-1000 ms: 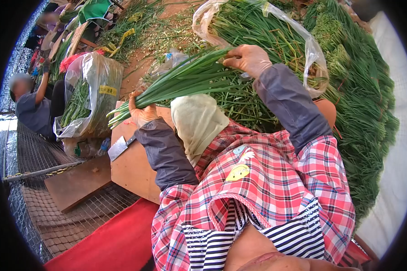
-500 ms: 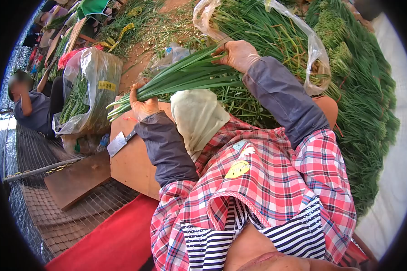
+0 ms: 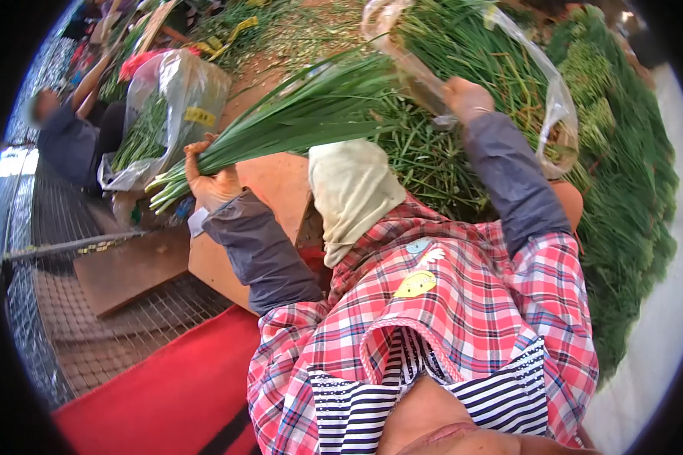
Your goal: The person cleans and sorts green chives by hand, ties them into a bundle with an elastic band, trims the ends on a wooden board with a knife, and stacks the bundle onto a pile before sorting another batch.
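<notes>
My left hand (image 3: 214,180) is closed around the pale stem ends of a bunch of long green garlic chives (image 3: 303,114). Their flat leaves fan out to the right. My right hand (image 3: 469,100), fingers curled in, is beside the rim of a clear plastic bag (image 3: 558,95) packed with more greens; whether anything is in its grip is hidden. A knife's blade (image 3: 197,221) shows on the wooden board (image 3: 224,262) by my left sleeve, its handle covered.
Loose leaves (image 3: 440,155) lie beyond my cloth-covered knee (image 3: 353,189). Heaped greens (image 3: 622,227) line the right side. At left are another filled plastic bag (image 3: 205,83), a seated person (image 3: 68,140), a second board (image 3: 133,269) and a red cloth (image 3: 159,379).
My right hand has left the chives' leaves and moved right to the bag's rim. My left hand, still holding the bunch, has shifted left and now covers the knife handle.
</notes>
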`<state>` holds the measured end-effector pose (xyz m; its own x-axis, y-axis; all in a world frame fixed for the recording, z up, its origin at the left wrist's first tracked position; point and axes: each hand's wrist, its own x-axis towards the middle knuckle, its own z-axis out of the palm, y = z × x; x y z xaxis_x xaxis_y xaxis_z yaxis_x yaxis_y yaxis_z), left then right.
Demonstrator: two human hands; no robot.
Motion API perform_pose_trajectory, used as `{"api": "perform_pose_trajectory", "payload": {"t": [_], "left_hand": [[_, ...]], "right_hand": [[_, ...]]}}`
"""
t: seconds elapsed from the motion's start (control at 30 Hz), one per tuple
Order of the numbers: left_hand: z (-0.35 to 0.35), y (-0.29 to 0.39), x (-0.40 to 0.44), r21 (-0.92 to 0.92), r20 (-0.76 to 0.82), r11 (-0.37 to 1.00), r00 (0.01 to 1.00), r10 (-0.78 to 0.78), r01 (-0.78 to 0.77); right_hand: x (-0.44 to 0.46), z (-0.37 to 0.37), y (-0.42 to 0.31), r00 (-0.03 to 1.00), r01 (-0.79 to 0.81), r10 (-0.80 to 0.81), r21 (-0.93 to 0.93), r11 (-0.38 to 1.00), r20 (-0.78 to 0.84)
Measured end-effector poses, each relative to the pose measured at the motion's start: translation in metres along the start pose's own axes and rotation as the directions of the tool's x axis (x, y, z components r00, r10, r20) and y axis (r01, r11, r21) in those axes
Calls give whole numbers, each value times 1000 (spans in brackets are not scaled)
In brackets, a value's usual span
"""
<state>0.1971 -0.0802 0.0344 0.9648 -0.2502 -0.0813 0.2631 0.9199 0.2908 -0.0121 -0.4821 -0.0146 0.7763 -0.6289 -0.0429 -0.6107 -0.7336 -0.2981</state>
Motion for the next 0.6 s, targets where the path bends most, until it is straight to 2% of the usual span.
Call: {"api": "perform_pose_trajectory", "payload": {"t": [0.03, 0.07, 0.13, 0.2, 0.27, 0.33, 0.37, 0.4, 0.47, 0.5, 0.53, 0.6], "left_hand": [[7, 14, -2, 77, -17, 993, 996, 91, -90], [14, 31, -4, 127, 14, 986, 994, 107, -108], [30, 66, -14, 226, 69, 962, 987, 142, -154], [61, 97, -36, 396, 160, 876, 960, 228, -275], [99, 113, -65, 559, 185, 764, 947, 262, -321], [121, 119, -93, 835, 225, 415, 912, 344, -362], [125, 118, -98, 917, 250, 205, 895, 370, -342], [116, 119, -98, 960, 268, -13, 905, 331, -279], [75, 120, -88, 890, 261, -434, 935, 240, -137], [47, 113, -80, 792, 334, -581, 930, 153, -189], [14, 101, -72, 667, 388, -705, 920, 51, -242], [-34, 83, -62, 533, 301, -825, 953, -24, -188]], "right_hand": [[1, 6, 13, 999, 18, -17, -40, 999, 42], [2, 12, 24, 996, 38, -32, -79, 996, 81], [5, 26, 41, 948, 61, -14, -137, 989, 317], [-6, 54, 69, 939, 209, -199, -7, 978, 281], [-26, 48, 56, 922, 120, -131, 52, 991, 365], [-38, 57, 62, 929, 42, -81, 113, 993, 361], [-42, 74, 70, 919, 23, -78, 146, 989, 386], [-48, 81, 69, 909, -1, -72, 175, 985, 412], [-54, 100, 80, 844, -49, -80, 225, 973, 531], [-59, 106, 81, 840, -38, -75, 196, 980, 538], [-65, 109, 81, 836, -30, -67, 167, 986, 545], [-83, 85, 75, 822, -51, -40, 144, 988, 567]]}}
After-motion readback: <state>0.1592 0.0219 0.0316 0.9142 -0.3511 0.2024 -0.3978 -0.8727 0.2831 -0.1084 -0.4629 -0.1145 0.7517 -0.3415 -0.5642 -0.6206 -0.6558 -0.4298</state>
